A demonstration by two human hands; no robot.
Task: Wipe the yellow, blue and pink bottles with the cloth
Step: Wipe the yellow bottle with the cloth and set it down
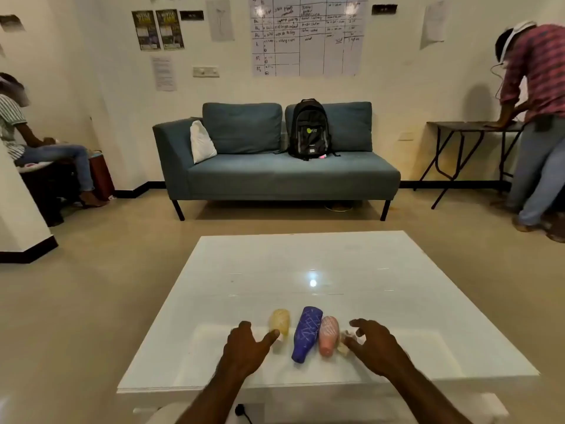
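Observation:
Three bottles lie side by side on the white table (305, 264), necks toward me: a yellow bottle (280, 320) on the left, a blue bottle (306, 333) in the middle and a pink bottle (328, 335) on the right. A small crumpled pale cloth (345, 342) lies just right of the pink bottle. My left hand (244, 350) hovers open with a fingertip at the yellow bottle's near end. My right hand (374, 344) is open, fingers spread over the cloth, partly hiding it.
A blue sofa (275, 175) with a black backpack (310, 130) stands beyond the table. One person sits at the far left (36, 148); another leans on a folding table (470, 127) at the far right.

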